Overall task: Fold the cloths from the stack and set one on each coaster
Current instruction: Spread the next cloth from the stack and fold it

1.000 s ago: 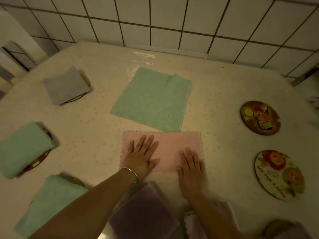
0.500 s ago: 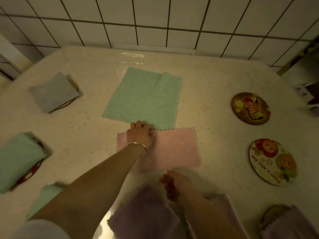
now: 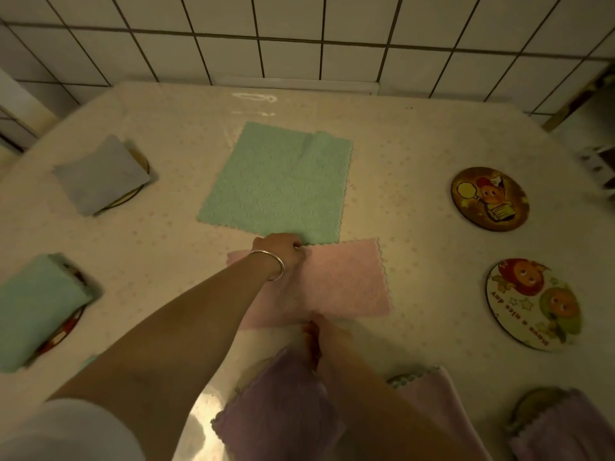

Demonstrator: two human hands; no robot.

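A pink cloth point(image 3: 346, 281), folded to a rectangle, lies in the middle of the table. My left hand point(image 3: 281, 252) pinches its far edge near the middle. My right hand point(image 3: 324, 332) grips its near edge. Beyond it a green cloth point(image 3: 279, 184) lies spread flat. Two bare picture coasters point(image 3: 489, 198) point(image 3: 534, 304) sit at the right. At the left, a folded grey cloth point(image 3: 100, 174) and a folded green cloth point(image 3: 36, 307) each rest on a coaster.
Purple cloths point(image 3: 276, 414) lie at the near edge under my arms. Another purple cloth point(image 3: 565, 424) covers a coaster at the near right. A tiled wall point(image 3: 299, 38) backs the table.
Both hands were pressing flat on the pink cloth. The left hand has moved to its far edge and the right hand to its near edge, and both now pinch it.
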